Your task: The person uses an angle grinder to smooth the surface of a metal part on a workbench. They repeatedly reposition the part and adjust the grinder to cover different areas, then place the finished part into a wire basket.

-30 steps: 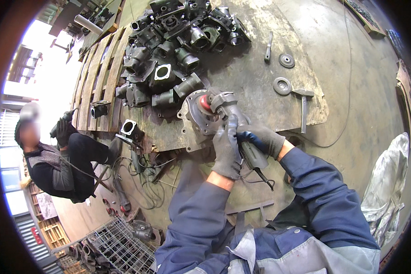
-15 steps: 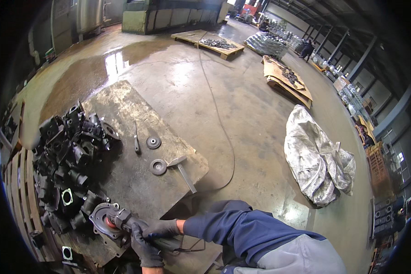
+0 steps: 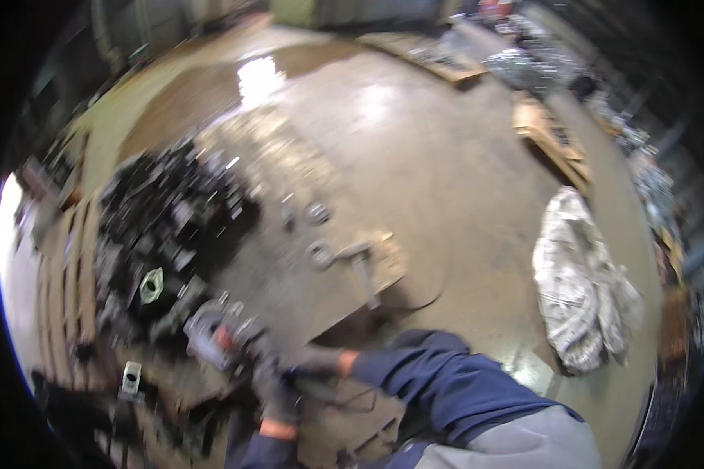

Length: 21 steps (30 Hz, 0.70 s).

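Grey-gloved hands [image 3: 278, 395] slid rightward in view, gripping a grey, red-fronted grinder [image 3: 249, 334]. Beyond them sits a round metal casting [image 3: 202, 338].

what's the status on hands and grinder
Left hand and right hand on grinder, blurred. Its red end over flanged metal part, contact unclear. Hammer lies apart on board.

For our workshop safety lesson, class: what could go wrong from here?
The grinder, gripped by the left hand and right hand, might kick against the metal part. The hammer, its handle end near the edge of the board, could fall. The heap of dark parts could slide if bumped.
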Each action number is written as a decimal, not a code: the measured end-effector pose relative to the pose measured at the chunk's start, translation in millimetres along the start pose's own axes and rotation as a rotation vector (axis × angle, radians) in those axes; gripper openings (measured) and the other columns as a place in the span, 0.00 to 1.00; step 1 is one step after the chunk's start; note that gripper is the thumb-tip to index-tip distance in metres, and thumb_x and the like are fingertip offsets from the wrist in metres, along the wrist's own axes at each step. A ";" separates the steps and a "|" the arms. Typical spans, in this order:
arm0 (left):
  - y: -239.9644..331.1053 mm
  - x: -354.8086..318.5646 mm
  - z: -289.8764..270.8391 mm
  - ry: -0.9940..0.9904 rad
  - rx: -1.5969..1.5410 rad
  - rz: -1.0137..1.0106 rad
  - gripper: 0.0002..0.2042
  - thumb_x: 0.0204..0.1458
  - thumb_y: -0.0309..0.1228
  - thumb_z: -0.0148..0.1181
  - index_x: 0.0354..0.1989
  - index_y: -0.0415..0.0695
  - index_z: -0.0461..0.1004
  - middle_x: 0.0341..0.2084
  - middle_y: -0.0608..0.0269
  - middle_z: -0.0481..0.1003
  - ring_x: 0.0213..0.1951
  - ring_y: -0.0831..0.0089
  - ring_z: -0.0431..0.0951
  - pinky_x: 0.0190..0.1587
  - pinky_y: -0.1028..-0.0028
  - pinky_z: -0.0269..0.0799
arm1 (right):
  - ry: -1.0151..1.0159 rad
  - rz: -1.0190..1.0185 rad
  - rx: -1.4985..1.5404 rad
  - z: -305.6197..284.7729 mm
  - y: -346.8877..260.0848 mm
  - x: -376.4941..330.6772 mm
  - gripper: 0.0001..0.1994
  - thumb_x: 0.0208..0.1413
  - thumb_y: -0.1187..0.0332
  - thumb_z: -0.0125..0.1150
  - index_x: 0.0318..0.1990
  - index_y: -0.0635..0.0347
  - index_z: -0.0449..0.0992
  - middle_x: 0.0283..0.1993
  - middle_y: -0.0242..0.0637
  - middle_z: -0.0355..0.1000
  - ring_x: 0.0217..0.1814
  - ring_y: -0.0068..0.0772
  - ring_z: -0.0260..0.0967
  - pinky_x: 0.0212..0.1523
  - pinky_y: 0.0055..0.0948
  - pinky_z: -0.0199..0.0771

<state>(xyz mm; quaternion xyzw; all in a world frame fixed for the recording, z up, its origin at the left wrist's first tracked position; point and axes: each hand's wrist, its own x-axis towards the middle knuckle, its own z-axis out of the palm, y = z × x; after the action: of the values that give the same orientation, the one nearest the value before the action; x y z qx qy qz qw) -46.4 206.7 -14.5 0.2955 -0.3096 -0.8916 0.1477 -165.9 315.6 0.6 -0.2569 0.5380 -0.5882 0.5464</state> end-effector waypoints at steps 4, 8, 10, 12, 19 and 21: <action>7.2 -15.5 17.3 0.154 0.334 0.081 0.15 0.73 0.42 0.57 0.55 0.44 0.80 0.44 0.67 0.78 0.46 0.75 0.77 0.52 0.71 0.75 | 0.048 -0.003 -0.073 2.7 -1.2 -0.7 0.27 0.66 0.63 0.66 0.69 0.64 0.71 0.66 0.40 0.74 0.65 0.30 0.70 0.68 0.35 0.72; 17.6 -27.5 44.5 0.211 0.350 0.228 0.14 0.70 0.40 0.63 0.50 0.41 0.80 0.39 0.69 0.79 0.39 0.78 0.78 0.43 0.74 0.74 | 0.048 -0.050 -0.022 11.7 -15.6 0.1 0.31 0.61 0.65 0.62 0.71 0.66 0.67 0.66 0.46 0.72 0.68 0.37 0.68 0.71 0.37 0.67; 21.8 -28.4 50.6 0.181 0.329 0.190 0.15 0.70 0.42 0.64 0.51 0.41 0.79 0.40 0.68 0.80 0.40 0.79 0.78 0.44 0.75 0.75 | 0.111 0.001 -0.044 14.3 -21.6 -2.1 0.32 0.63 0.60 0.63 0.72 0.66 0.67 0.67 0.49 0.73 0.69 0.40 0.69 0.71 0.38 0.67; 25.3 -24.1 52.2 0.109 0.292 0.118 0.17 0.70 0.42 0.64 0.54 0.41 0.78 0.42 0.67 0.80 0.41 0.79 0.78 0.45 0.74 0.75 | 0.168 0.167 -0.037 13.4 -25.5 -4.8 0.34 0.63 0.57 0.65 0.72 0.65 0.66 0.65 0.48 0.74 0.67 0.39 0.71 0.70 0.38 0.69; 34.6 -21.7 54.9 -0.027 0.392 0.184 0.21 0.74 0.44 0.58 0.62 0.38 0.75 0.45 0.67 0.79 0.45 0.81 0.75 0.50 0.75 0.74 | 0.271 -0.030 0.191 6.7 -50.6 -10.9 0.34 0.60 0.62 0.73 0.71 0.63 0.67 0.59 0.37 0.76 0.57 0.27 0.72 0.60 0.32 0.77; 41.4 -24.8 58.8 0.043 0.387 0.274 0.20 0.73 0.42 0.58 0.62 0.38 0.74 0.45 0.68 0.77 0.45 0.81 0.74 0.50 0.76 0.73 | 0.276 -0.025 0.325 0.3 -70.1 -12.5 0.31 0.59 0.66 0.76 0.67 0.62 0.69 0.53 0.38 0.77 0.51 0.27 0.77 0.52 0.32 0.82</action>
<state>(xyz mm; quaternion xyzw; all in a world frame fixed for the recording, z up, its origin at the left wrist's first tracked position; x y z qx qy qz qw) -60.0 213.5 60.0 0.2926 -0.5087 -0.7808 0.2144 -187.9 314.6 68.4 -0.0888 0.5025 -0.7036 0.4945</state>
